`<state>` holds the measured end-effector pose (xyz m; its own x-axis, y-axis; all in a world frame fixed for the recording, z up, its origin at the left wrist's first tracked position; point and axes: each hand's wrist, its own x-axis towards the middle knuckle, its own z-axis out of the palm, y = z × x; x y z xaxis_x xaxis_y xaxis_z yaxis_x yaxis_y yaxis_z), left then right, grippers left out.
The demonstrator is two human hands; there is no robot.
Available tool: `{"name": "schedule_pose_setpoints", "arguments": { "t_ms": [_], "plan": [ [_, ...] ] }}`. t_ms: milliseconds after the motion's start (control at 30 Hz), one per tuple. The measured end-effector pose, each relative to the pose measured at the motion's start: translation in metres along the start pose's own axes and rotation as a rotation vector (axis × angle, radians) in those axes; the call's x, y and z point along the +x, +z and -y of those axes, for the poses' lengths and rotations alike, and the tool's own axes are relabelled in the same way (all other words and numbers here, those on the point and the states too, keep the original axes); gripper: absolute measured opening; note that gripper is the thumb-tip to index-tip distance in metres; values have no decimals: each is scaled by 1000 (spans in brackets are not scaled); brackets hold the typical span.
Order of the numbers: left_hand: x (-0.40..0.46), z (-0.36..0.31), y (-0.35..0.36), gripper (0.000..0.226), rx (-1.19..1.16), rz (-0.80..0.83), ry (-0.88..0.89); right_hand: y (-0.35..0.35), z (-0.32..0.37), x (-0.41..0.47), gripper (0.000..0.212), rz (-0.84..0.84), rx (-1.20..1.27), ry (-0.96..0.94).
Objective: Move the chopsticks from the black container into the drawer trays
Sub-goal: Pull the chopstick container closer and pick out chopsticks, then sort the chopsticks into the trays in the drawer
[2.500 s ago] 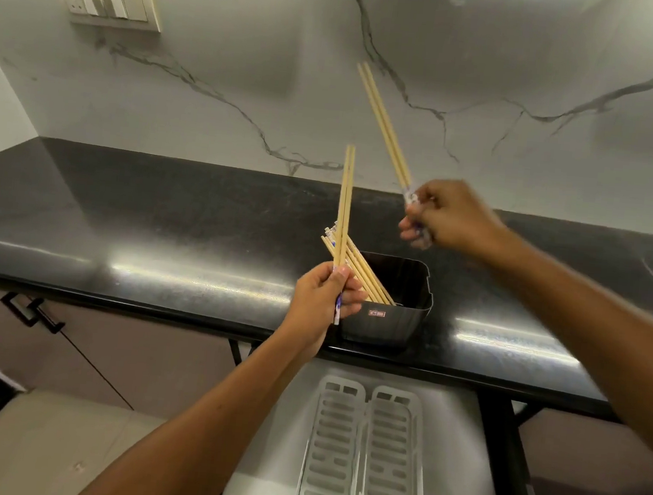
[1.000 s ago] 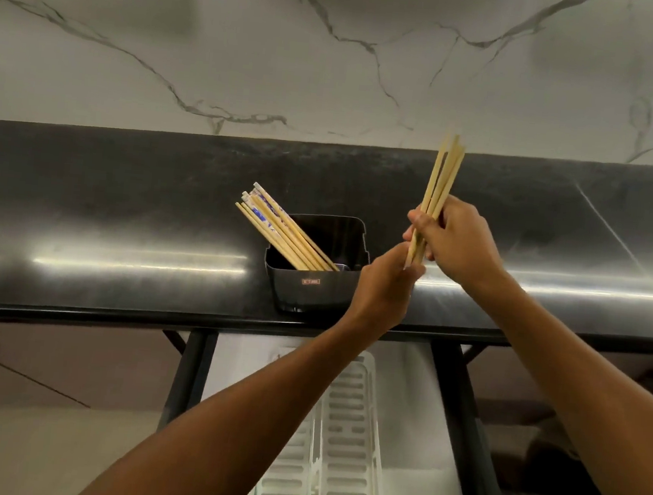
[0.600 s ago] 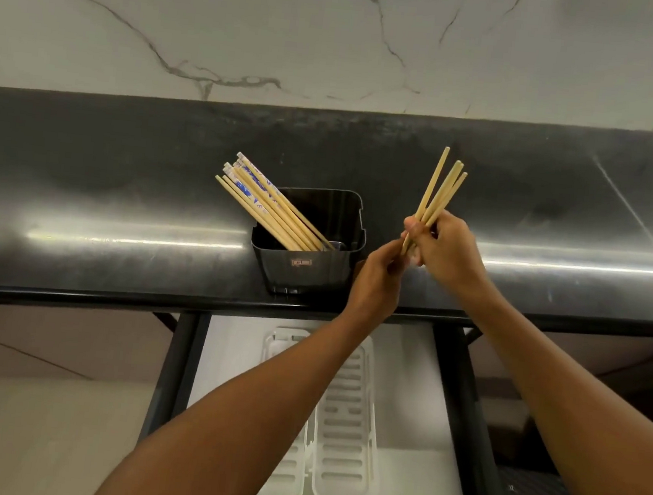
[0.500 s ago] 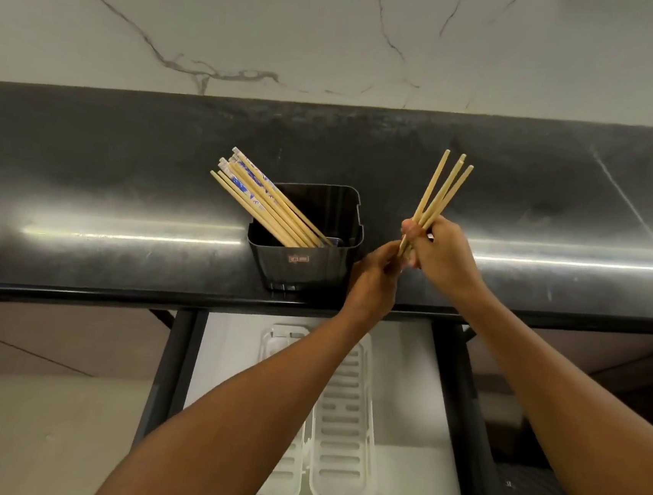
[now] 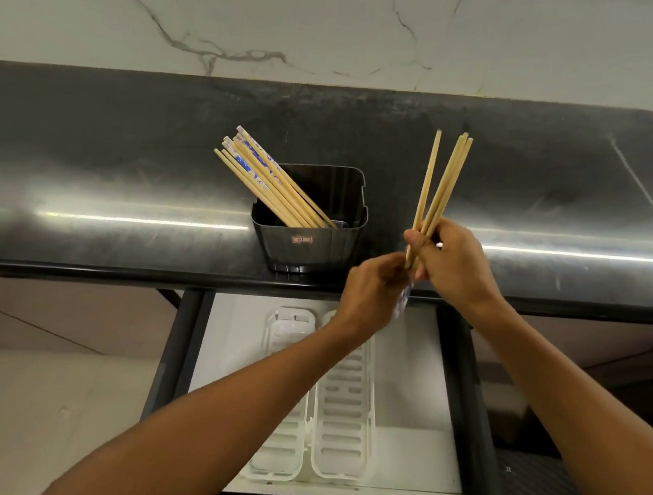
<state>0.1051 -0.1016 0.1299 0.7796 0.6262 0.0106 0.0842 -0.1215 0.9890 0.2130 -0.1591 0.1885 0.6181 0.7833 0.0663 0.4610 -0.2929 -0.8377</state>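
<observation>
While more chopsticks (image 5: 271,186) lean in the black container (image 5: 313,242) on the counter (image 5: 124,172), the right hand (image 5: 455,259) closes around a fanned bundle (image 5: 438,186), the left hand (image 5: 372,291) pinching its lower ends above the open drawer (image 5: 455,379) and its white trays (image 5: 343,428).

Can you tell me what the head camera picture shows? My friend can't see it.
Right hand holds bare chopsticks upright over a black counter; left hand meets their bottom ends. More chopsticks lean in a black container, above white trays in an open drawer.
</observation>
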Motion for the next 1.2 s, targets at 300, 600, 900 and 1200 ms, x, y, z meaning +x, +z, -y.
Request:
{"name": "schedule_pose_setpoints", "arguments": {
  "t_ms": [300,600,900,1200],
  "plan": [
    [-120,83,-18,17,79,140,-466,84,-46,-99,7,380,38,393],
    [-139,124,-1,12,27,19,-921,150,-95,-108,9,398,-209,624],
    [-119,130,17,31,527,76,-861,169,-108,-91,9,451,-369,722],
    [-121,131,21,25,599,105,-765,169,-112,-96,6,484,-480,744]
  ]
}}
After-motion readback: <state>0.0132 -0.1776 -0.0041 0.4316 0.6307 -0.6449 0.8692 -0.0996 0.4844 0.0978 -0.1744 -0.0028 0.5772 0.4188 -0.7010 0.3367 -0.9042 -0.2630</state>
